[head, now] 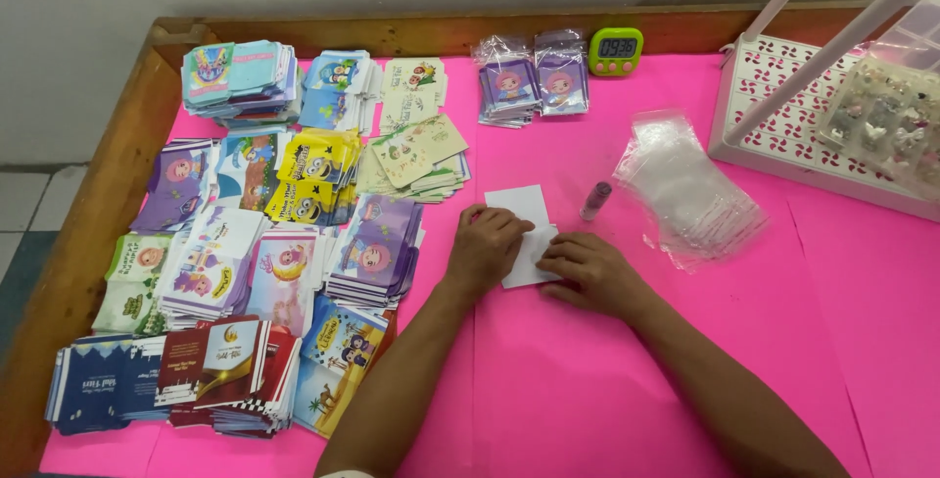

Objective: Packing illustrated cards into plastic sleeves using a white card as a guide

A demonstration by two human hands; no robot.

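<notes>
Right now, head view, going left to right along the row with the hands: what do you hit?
Stacks of printed cards → left hand → white paper → right hand → pile of clear plastic bags → white plastic rack.

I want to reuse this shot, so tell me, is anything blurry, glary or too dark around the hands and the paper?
Head view: even, soft light; the left hand and right hand on the white paper look sharp, with only faint shadows on the pink tabletop. The clear bags show mild sheen. The rack bars at top right are blurred.
</notes>
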